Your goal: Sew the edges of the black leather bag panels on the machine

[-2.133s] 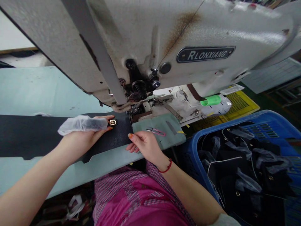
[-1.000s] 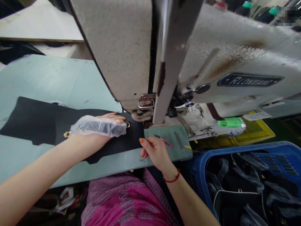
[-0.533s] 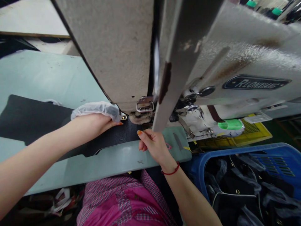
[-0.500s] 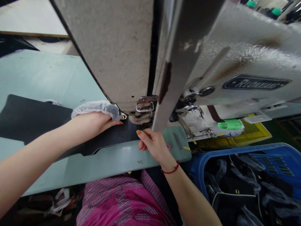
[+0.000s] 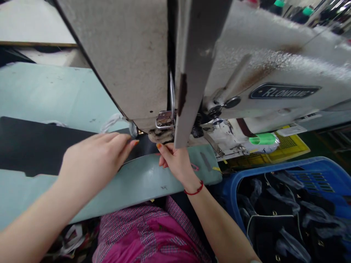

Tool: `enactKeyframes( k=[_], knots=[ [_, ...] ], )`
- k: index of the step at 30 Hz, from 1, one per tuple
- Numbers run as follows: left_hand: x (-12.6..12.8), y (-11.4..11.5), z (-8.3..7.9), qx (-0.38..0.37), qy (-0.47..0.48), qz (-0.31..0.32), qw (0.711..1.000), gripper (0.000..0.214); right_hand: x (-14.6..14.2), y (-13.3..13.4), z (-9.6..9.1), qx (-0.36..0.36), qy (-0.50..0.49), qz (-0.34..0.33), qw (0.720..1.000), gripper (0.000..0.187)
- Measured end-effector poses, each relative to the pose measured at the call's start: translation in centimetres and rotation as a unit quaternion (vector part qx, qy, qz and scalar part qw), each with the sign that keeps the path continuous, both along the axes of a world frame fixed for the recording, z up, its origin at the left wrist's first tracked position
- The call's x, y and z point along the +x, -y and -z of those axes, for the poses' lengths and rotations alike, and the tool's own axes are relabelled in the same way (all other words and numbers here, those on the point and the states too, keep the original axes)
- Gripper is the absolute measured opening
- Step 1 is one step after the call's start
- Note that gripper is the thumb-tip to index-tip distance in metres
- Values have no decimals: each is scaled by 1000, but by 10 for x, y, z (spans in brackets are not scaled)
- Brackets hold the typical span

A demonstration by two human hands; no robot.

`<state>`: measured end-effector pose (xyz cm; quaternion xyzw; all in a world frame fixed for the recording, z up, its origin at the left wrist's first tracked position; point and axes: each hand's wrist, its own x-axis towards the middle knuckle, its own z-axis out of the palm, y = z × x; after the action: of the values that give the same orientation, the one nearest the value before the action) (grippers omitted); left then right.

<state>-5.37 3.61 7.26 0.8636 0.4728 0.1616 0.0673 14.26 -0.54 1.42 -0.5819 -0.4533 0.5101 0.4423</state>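
A long black leather panel (image 5: 33,146) lies on the pale green table (image 5: 55,95), its right end under the head of the white sewing machine (image 5: 246,54). My left hand (image 5: 93,160) rests flat on the panel with its fingers stretched toward the needle area. A crumpled clear plastic wrap (image 5: 115,122) lies just beyond the fingertips. My right hand (image 5: 175,160) is curled, and its thumb and fingers pinch the panel's right edge right below the presser foot (image 5: 164,120). The needle itself is hidden by the machine head.
Pink thread snips (image 5: 195,167) lie on the table beside my right wrist. A blue basket (image 5: 233,179) full of black bag parts stands at the right. Behind it are a yellow tray (image 5: 293,146) and a green object (image 5: 260,138).
The panel has slid right, further under the machine head. My left hand has moved forward and flattened, with the plastic wrap now beyond it. My right hand has gone up to the presser foot.
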Motion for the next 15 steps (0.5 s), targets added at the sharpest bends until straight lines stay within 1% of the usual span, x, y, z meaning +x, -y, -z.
enactKeyframes(
  k=[1, 2, 3, 4, 5, 6, 7, 8, 9, 10, 11, 13, 15],
  knots=[
    [3, 19, 5, -7, 33, -5, 999, 34, -1, 0, 0, 0, -1, 4, 1000, 52],
    [7, 37, 13, -68, 97, 24, 993, 32, -2, 1, 1, 1, -2, 8, 1000, 52],
    [12, 52, 24, -170, 176, 43, 969, 31, -2, 1, 1, 4, -3, 10, 1000, 52],
    [18, 62, 36, -277, 256, 33, 926, 30, -3, 1, 2, 8, -4, 12, 1000, 51],
    [25, 68, 48, -366, 345, 0, 864, 29, -3, 2, 2, 13, -4, 13, 1000, 51],
    [33, 69, 59, -433, 430, -39, 791, 30, -4, 2, 2, 17, -3, 14, 1000, 50],
    [40, 67, 67, -475, 503, -77, 718, 34, -4, 2, 2, 21, 1, 16, 1000, 50],
    [47, 61, 73, -494, 562, -104, 655, 38, -4, 2, 1, 24, 7, 20, 999, 50],
    [52, 54, 75, -500, 604, -123, 608, 41, -5, 2, 1, 25, 15, 25, 999, 50],
    [56, 46, 76, -499, 631, -137, 578, 43, -5, 2, 1, 26, 22, 29, 999, 50],
    [59, 38, 75, -496, 645, -149, 562, 45, -6, 3, 1, 29, 27, 33, 999, 50],
    [61, 26, 73, -493, 653, -166, 551, 44, -7, 4, 2, 32, 13, 41, 999, 48],
    [59, 20, 72, -510, 645, -159, 547, 43, -9, 7, 5, 23, -42, 50, 998, 46]
  ],
)
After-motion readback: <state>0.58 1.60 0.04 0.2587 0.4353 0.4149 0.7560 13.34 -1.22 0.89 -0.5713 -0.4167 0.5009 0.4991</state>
